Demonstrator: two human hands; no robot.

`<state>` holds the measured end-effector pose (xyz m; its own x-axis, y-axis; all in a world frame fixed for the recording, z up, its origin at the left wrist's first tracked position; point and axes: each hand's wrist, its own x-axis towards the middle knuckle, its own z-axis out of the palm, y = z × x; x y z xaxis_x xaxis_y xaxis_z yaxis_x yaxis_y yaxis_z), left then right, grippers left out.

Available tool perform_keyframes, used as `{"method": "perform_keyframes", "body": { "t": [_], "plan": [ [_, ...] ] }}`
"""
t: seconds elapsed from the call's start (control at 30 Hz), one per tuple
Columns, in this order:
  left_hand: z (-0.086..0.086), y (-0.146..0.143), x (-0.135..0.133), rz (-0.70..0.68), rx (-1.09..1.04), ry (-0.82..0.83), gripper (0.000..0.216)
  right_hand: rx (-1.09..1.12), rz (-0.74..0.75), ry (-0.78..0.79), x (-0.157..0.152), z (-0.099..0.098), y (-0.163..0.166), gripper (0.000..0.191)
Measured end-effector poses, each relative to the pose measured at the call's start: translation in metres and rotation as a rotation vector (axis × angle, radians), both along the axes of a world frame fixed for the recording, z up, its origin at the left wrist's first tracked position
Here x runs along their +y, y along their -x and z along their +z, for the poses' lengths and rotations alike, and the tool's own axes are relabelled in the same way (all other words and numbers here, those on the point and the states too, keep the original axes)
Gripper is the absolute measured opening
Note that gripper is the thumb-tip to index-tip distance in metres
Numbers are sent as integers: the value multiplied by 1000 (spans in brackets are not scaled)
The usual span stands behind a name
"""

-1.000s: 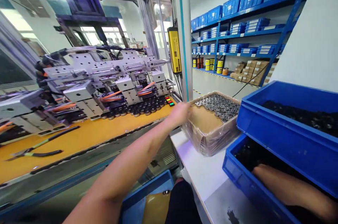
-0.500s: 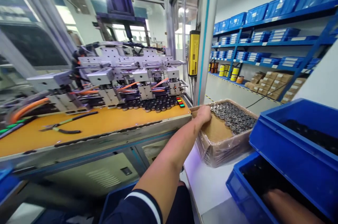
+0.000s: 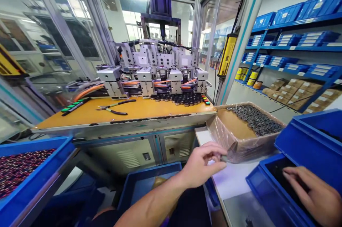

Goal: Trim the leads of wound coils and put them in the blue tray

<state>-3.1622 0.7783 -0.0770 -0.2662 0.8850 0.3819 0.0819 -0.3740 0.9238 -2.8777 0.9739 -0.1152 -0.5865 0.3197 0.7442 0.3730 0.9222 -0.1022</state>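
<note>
My left hand (image 3: pixel 204 165) is in front of the cardboard box (image 3: pixel 248 145), thumb and fingertips pinched on a small dark metal part (image 3: pixel 223 158), mostly hidden by the fingers. Metal parts (image 3: pixel 258 118) in rows cover the far side of that plastic-lined box; bare cardboard shows nearer me. Above the lower blue bin (image 3: pixel 263 187), which holds dark parts, my right hand (image 3: pixel 314 193) has its thumb and index finger brought together. Whatever may be between those fingertips is too dark to make out.
A winding machine (image 3: pixel 160 77) stands behind an orange worktop (image 3: pixel 144 113), with several black round parts (image 3: pixel 184 99) and pliers (image 3: pixel 114 107) on it. Another blue bin (image 3: pixel 296 130) is stacked at right. A blue tray (image 3: pixel 64 145) of small reddish parts sits left.
My left hand has come out of the cardboard box toward me, now pinching a small part. My right hand has risen from inside the lower blue bin. The view has turned left.
</note>
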Motion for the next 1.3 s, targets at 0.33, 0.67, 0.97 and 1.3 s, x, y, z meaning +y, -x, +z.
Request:
{"method": "perform_keyframes", "body": {
  "t": [0.33,0.67,0.97,1.3],
  "plan": [
    [8,-8,-72,-3,-161,-51,26,-34,442,59,-139,61,91,10],
    [-12,-34,-62,-45,-277,28,36,37,523,16,-152,53,90,8],
    [-14,-40,-60,-83,-273,9,38,43,527,-2,-149,46,83,11],
    [-16,-40,-61,-115,-352,34,36,-41,558,-99,-143,47,81,26]
  ]
}}
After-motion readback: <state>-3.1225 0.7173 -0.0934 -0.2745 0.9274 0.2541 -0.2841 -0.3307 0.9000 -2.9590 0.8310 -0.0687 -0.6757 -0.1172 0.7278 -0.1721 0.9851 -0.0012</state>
